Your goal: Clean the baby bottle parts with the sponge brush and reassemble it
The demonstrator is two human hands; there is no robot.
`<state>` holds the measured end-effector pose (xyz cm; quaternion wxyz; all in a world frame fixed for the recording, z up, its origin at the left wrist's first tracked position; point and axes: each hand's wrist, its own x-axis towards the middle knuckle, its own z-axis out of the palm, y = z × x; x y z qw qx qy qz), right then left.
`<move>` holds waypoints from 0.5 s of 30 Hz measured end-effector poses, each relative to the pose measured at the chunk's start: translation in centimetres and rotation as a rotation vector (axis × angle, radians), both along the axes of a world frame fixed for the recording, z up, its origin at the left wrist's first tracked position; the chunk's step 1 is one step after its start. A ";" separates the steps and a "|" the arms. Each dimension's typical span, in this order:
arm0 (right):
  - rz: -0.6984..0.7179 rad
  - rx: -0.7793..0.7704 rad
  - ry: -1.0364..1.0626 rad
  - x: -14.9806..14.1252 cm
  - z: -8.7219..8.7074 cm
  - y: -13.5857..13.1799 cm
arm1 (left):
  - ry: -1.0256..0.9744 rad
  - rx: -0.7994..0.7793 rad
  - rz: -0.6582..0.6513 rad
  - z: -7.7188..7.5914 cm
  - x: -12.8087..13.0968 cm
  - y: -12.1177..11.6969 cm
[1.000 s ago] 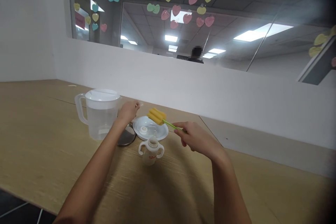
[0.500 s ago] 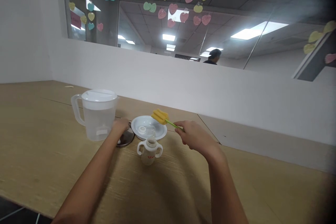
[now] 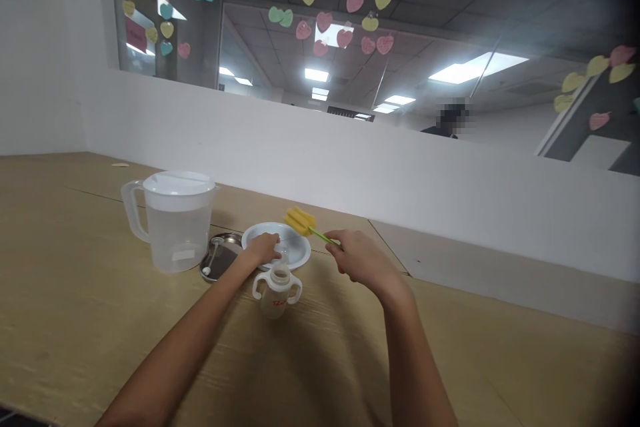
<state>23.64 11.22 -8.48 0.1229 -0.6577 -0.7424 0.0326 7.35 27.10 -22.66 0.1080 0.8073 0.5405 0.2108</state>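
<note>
My right hand (image 3: 357, 260) pinches the thin green handle of a brush with a yellow sponge head (image 3: 300, 220), held over the far rim of a white plate (image 3: 299, 255). My left hand (image 3: 263, 248) rests in the plate with its fingers curled down; whatever lies under them is hidden. Just in front of the plate stands a small open baby bottle with two side handles (image 3: 277, 288). A round metal dish (image 3: 224, 265) with a small white spoon (image 3: 209, 265) lies left of the plate.
A lidded clear plastic pitcher (image 3: 175, 220) with water stands at the left on the wooden table (image 3: 75, 320). A white partition (image 3: 400, 173) runs behind, with glass and heart stickers above. A person (image 3: 447, 123) is beyond the glass.
My left hand dropped from near the pitcher to the metal dish, then moved right into the white plate. My right hand kept the brush almost still. The person behind walked right.
</note>
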 end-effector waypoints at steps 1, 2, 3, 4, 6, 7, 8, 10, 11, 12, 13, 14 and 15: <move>0.000 0.000 0.000 0.0 0.0 0.0 | -0.013 -0.006 0.004 -0.1 -0.2 0.1; -0.004 0.001 -0.001 0.1 0.0 0.1 | -0.031 -0.008 0.007 -0.1 -0.5 0.2; -0.009 0.002 -0.004 0.1 -0.1 0.2 | -0.055 -0.005 0.009 0.1 -0.8 0.3; -0.015 0.004 -0.007 0.2 -0.1 0.2 | -0.085 0.001 0.006 0.5 -1.1 0.4; -0.034 0.008 -0.015 0.3 -0.2 0.4 | -0.157 0.011 -0.019 1.5 -1.8 0.3; -0.045 0.011 -0.016 0.4 -0.2 0.5 | -0.194 0.016 -0.037 2.2 -2.0 0.2; -0.056 0.016 -0.014 0.4 -0.2 0.6 | -0.222 0.023 -0.054 2.8 -2.2 0.0; -0.064 0.033 0.005 0.4 -0.3 0.8 | -0.352 0.000 -0.100 4.1 -2.4 -0.5; -0.057 0.042 0.021 0.3 -0.3 0.9 | -0.473 -0.039 -0.142 4.7 -2.4 -0.9; -0.045 0.055 0.041 0.2 -0.4 1.0 | -0.629 -0.088 -0.193 5.3 -2.4 -1.3; -0.029 0.067 0.065 0.1 -0.4 1.1 | -0.804 -0.142 -0.253 5.9 -2.3 -1.8; -0.013 0.078 0.089 0.0 -0.4 1.2 | -0.970 -0.181 -0.300 6.5 -2.2 -2.2; 0.003 0.088 0.113 0.0 -0.5 1.2 | -1.116 -0.197 -0.327 7.0 -2.1 -2.6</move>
